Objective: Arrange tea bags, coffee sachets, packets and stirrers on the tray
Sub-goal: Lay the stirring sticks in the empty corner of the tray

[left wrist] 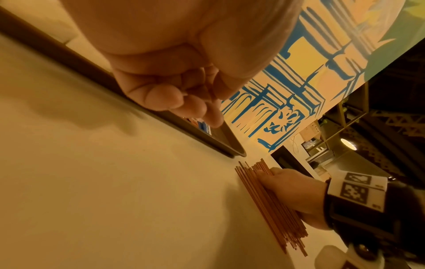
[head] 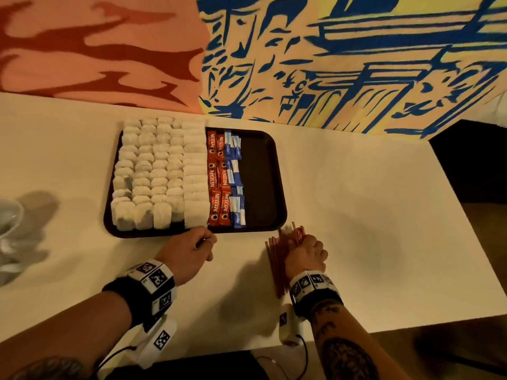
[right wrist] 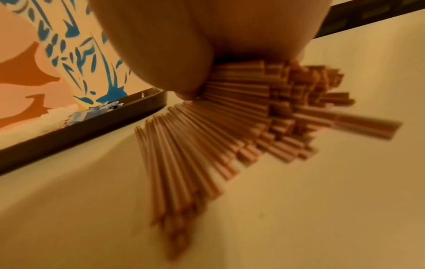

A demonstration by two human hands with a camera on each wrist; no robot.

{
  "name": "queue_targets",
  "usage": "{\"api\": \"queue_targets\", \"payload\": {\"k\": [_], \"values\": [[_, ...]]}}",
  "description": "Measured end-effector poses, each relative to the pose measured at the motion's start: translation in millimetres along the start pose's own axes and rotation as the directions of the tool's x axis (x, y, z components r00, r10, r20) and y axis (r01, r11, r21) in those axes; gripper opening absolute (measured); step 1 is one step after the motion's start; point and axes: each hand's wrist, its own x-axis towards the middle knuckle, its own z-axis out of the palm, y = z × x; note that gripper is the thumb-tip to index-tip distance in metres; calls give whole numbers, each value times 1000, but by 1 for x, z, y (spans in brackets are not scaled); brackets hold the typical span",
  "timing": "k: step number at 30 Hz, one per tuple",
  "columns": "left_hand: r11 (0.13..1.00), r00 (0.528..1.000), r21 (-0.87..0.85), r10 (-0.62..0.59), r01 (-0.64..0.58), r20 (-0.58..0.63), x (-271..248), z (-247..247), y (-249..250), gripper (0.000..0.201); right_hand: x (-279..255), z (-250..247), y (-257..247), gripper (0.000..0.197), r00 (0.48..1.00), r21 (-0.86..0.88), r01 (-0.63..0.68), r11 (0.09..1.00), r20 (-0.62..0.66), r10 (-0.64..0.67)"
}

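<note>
A dark brown tray (head: 263, 171) lies on the white table. Rows of white tea bags (head: 153, 174) fill its left half, then come red coffee sachets (head: 218, 176) and blue-and-white packets (head: 236, 174); its right strip is bare. My left hand (head: 203, 242) hovers at the tray's front rim (left wrist: 220, 134), and its curled fingers (left wrist: 184, 102) hold nothing. My right hand (head: 304, 248) grips a thick bundle of red-brown stirrers (head: 277, 267) lying on the table just in front of the tray's right corner. The stirrers (right wrist: 207, 136) fan out unevenly under my thumb (right wrist: 172, 54).
Clear glassware (head: 8, 223) stands at the table's far left edge. A painted wall (head: 329, 64) rises right behind the tray. The table ends at the right (head: 452, 215) and at the near side, where a cable (head: 304, 355) hangs.
</note>
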Motion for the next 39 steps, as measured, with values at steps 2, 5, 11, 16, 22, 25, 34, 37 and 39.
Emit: {"api": "queue_targets", "payload": {"k": [2, 5, 11, 16, 22, 25, 34, 37, 39], "values": [[1000, 1000, 16, 14, -14, -7, -2, -6, -2, 12, 5, -4, 3, 29, 999, 29, 38, 999, -11, -38], [1000, 1000, 15, 17, -17, -19, -3, -9, -3, 11, 10, -13, 8, 29, 996, 182, 85, 980, -53, -76], [997, 998, -47, 55, -55, -4, -5, -3, 9, 14, 0, -50, 2, 25, 986, 455, 167, 874, -76, -149], [936, 995, -351, 34, 2, 99, -7, 17, 35, 24, -37, -63, -39, 17, 908, 734, 406, 545, -257, -330], [340, 895, -828, -155, 447, 419, 6, 40, 59, 69, -76, -50, -86, 48, 778, 809, 534, 245, -357, -518], [196, 907, -888, -160, 415, 389, 2, 32, 69, 49, -77, -35, -84, 44, 725, 803, 514, 300, -221, -652], [305, 893, -843, -70, 443, 445, 1, 22, 65, 41, -65, -42, -78, 34, 682, 828, 461, 318, -102, -724], [303, 868, -823, -31, 480, 495, 1, 20, 67, 53, -63, -46, -86, 37, 705, 801, 474, 367, -95, -703], [334, 878, -831, 24, 444, 479, 1, 15, 66, 47, -58, -52, -91, 31, 727, 814, 461, 355, -117, -677]]}}
